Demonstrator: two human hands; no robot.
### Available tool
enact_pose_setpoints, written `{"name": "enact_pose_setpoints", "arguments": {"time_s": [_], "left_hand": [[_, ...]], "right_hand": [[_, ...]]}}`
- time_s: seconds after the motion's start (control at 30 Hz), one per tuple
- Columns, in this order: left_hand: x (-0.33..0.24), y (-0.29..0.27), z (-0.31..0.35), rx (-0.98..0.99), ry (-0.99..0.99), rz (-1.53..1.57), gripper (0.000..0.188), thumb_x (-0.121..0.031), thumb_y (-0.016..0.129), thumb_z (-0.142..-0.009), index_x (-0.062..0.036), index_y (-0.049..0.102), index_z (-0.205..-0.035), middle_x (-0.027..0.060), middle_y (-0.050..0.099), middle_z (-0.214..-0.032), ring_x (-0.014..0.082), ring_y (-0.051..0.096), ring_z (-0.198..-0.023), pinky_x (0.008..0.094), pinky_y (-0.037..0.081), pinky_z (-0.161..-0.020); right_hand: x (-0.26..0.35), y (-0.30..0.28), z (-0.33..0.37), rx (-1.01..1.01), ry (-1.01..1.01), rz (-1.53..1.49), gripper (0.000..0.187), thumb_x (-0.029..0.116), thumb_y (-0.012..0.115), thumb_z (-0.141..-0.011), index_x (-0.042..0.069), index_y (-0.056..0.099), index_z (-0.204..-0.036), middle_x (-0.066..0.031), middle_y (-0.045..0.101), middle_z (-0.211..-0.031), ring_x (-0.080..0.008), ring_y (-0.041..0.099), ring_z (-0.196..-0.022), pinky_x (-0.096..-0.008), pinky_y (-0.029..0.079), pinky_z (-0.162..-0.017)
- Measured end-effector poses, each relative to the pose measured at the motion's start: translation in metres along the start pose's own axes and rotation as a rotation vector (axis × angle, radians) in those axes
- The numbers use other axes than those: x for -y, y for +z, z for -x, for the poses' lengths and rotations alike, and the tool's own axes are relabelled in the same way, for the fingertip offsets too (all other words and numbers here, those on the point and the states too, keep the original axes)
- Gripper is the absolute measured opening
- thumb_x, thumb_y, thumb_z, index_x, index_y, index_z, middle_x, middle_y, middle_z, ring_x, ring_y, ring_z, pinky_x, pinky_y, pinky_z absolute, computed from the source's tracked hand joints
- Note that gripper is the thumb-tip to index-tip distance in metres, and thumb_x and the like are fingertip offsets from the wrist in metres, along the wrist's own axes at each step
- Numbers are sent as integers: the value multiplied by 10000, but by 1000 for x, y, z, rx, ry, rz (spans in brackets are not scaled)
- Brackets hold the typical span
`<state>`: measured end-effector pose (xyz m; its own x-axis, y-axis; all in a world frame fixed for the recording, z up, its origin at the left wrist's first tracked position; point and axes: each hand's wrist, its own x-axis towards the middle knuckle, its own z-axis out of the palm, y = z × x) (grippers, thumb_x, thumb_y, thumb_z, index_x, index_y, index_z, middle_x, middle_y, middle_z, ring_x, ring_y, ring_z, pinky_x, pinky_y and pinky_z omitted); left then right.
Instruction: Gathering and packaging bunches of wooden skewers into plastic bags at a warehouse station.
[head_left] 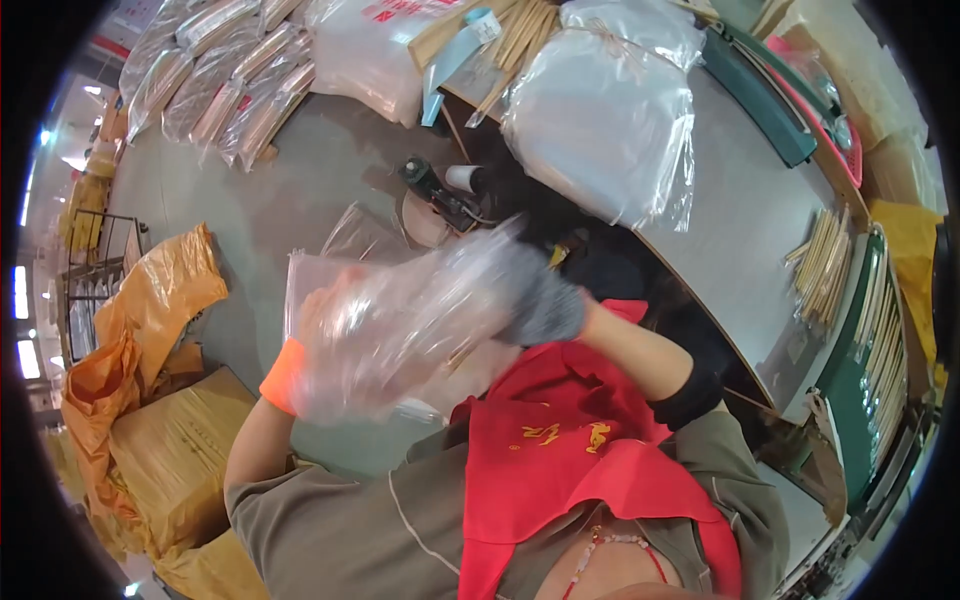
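Observation:
A bunch of clear plastic bags (410,320), smeared by motion, is stretched between my two hands above the grey table. My left hand (318,310), in an orange glove, holds its left end; the plastic covers most of the fingers. At the other end my right hand (545,298), in a grey knitted glove, is closed on the plastic. More flat clear bags (360,235) lie on the table just beyond. Past them a small dark green device (436,190) with a round base stands beside a white roll (462,178).
Packed bundles of sticks (245,85) lie at the far left. Tied stacks of clear bags (600,110) stand at the back. On the right are loose sticks (822,265) and a green tray (862,350) of sticks. A taped carton (185,455) and orange sacking (165,300) are at left.

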<state>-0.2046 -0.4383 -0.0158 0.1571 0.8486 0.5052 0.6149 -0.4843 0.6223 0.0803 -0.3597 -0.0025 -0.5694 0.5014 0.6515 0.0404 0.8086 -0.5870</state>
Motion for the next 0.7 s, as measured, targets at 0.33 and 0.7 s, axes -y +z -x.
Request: {"name": "enact_pose_setpoints", "arguments": {"time_s": [0.33,0.7], "left_hand": [[-89,16,-26,912,-229,-345,305,-57,560,-780,-123,484,-1068,91,581,-599,300,566,-520,425,421,-477],[-240,83,-188,-149,907,1088,361,-228,538,-893,-148,483,-1240,91,587,-714,217,524,-516,319,447,-476]], "right_hand": [[-17,24,96,630,444,-263,259,128,474,-895,104,602,-1119,-120,605,-1099,-241,574,-1012,-318,464,-859],[2,-193,153,-327,650,905,300,162,592,-809,81,582,-1097,-105,589,-1135,-301,555,-1044,-400,446,-901]]}}
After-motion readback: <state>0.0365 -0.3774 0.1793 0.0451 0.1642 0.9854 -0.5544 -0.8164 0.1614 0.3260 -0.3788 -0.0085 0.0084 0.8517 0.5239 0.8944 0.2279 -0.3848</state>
